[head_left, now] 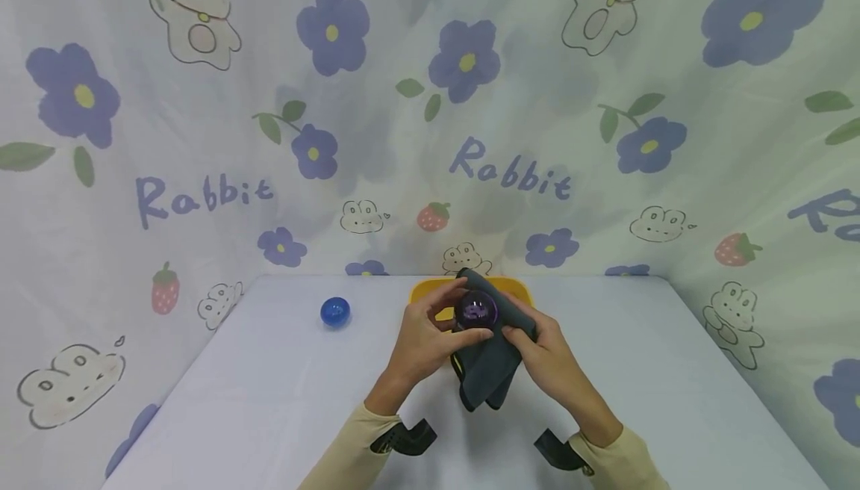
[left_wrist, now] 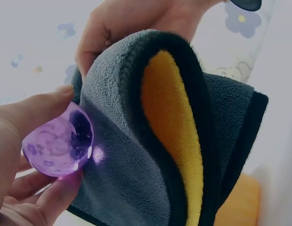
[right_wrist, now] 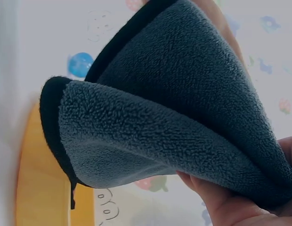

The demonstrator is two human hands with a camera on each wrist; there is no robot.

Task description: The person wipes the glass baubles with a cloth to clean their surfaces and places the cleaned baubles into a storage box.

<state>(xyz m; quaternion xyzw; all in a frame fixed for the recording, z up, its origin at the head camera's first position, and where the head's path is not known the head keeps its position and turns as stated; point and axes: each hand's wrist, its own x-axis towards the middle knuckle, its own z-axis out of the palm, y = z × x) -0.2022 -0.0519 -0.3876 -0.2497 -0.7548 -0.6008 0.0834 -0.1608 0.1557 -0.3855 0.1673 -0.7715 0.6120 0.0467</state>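
A clear purple ball (head_left: 476, 311) is held between the thumb and fingers of my left hand (head_left: 430, 333). In the left wrist view the ball (left_wrist: 59, 141) lies against a folded grey cloth (left_wrist: 122, 127) with black edging and a yellow inner side. My right hand (head_left: 547, 352) grips that cloth (head_left: 493, 363) from the right, thumb on its near face. Seen from the right wrist, the cloth (right_wrist: 160, 108) fans out from the pinching fingers (right_wrist: 216, 202) and hides most of the left hand. Both hands are raised above the white table.
Behind the hands stands a yellow container (head_left: 423, 287), partly hidden by them. A clear blue ball (head_left: 335, 312) rests on the white table (head_left: 269, 400) to the left. A curtain (head_left: 403, 116) with rabbits and flowers hangs around the table's back and sides.
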